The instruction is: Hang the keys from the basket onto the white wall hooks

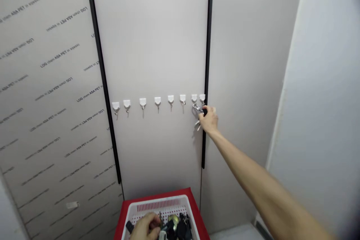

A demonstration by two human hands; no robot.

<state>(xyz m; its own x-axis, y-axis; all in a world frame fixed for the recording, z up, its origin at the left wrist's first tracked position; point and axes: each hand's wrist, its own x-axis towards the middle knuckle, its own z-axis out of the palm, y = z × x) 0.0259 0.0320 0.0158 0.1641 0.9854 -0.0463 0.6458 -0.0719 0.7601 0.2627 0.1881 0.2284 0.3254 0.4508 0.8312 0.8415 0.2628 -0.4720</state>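
Note:
My right hand (208, 120) reaches out to the cabinet door and is closed on a key bunch (198, 109) with a silver carabiner clip, held just below the second hook from the right (194, 98). A row of several white adhesive hooks (157, 101) runs across the door, and all look bare. My left hand (146, 227) is down in the white basket (152, 207), its fingers curled among dark keys and key fobs (177, 227); what it grips is not clear.
The basket rests on a red stool or stand (123, 213). Black vertical handles (207, 82) edge the grey cabinet doors. The left door (42, 82) carries a printed protective film. A pale wall (323, 101) stands at the right.

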